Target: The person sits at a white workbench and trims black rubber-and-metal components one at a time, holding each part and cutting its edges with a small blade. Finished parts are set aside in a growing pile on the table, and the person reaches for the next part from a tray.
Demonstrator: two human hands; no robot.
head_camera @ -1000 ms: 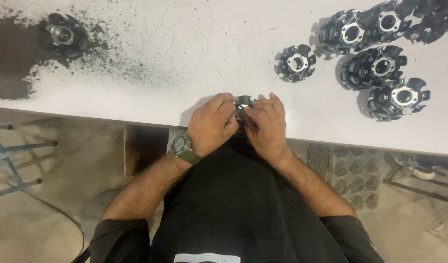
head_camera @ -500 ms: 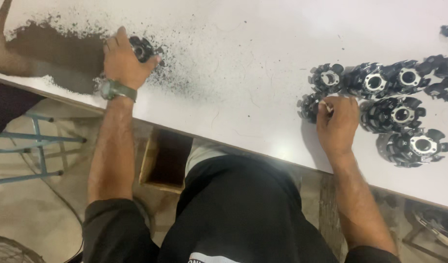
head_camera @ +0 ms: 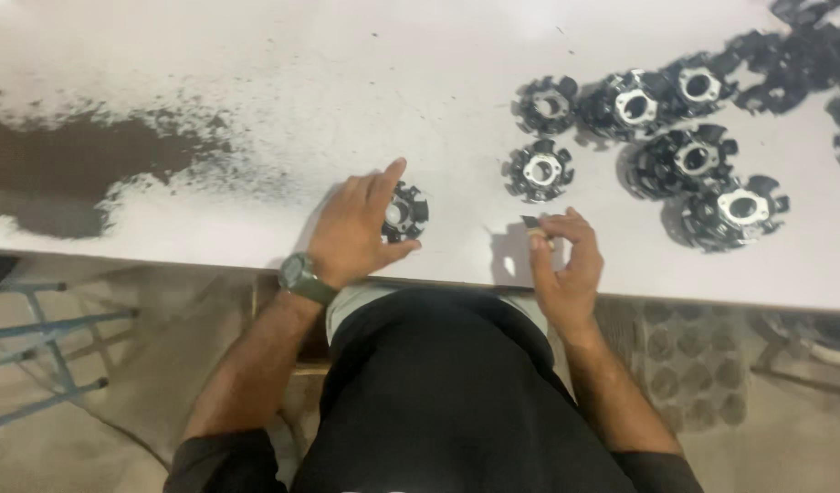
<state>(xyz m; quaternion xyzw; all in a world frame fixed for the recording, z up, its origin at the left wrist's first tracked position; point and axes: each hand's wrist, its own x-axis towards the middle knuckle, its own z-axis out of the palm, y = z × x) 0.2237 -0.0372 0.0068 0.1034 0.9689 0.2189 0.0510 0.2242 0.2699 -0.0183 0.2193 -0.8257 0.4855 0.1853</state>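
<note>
While our left hand cups a black rotor at the table edge and our right hand pinches a small insert, we judge fitting underway, needing alignment next.

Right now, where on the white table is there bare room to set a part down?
Free: the table above the left hand, between the dark powder patch and the finned black parts. Crowded: the right end, where those parts cluster beyond the right hand.
</note>
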